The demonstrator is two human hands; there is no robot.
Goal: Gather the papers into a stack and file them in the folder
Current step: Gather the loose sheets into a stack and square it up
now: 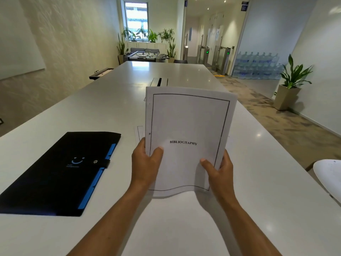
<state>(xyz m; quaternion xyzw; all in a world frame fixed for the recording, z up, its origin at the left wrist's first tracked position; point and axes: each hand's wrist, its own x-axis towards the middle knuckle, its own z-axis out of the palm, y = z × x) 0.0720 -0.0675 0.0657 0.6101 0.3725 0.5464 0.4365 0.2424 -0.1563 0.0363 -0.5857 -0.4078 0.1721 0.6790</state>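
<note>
Both hands hold up a stack of white papers (186, 119) above the white table (184, 228). The top sheet has a black border and the word BIBLIOGRAPHY. My left hand (144, 163) grips the stack's lower left edge, thumb on the front. My right hand (219, 170) grips the lower right edge the same way. The stack's bottom edge curls. Another bordered sheet (139, 133) lies flat on the table, mostly hidden behind the stack. A black folder (55, 174) with blue tabs and a snap strap lies closed on the table to the left.
A cable box slot (159, 82) is set in the table beyond the papers. A white chair edge (330, 176) shows at the right. A potted plant (291, 84) stands on the floor at the right, with a foosball table and more plants far back.
</note>
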